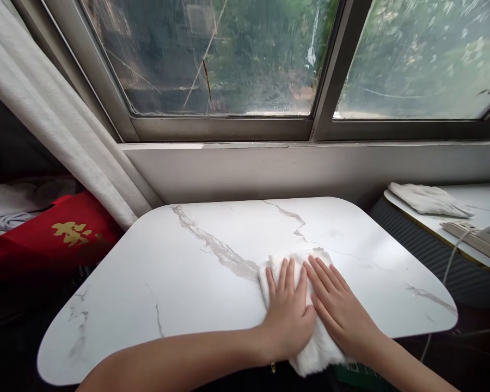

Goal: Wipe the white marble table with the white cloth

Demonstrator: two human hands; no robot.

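A white fluffy cloth (318,348) lies on the white marble-patterned table (212,228), its lower end hanging over the near edge. My left hand (289,313) rests flat on the cloth with its fingers spread. Beside it, my right hand (338,307) also presses flat on the cloth, fingers stretched forward and to the left. The two hands are close together at the right of the table's middle. Neither has its fingers wrapped around the cloth.
Behind the table are a low wall and a window (228,128). A pale curtain (65,103) hangs at left above a red bag (53,234) with gold print. At right, a second surface holds a folded white cloth (428,200) and a power strip (473,237) with a cable.
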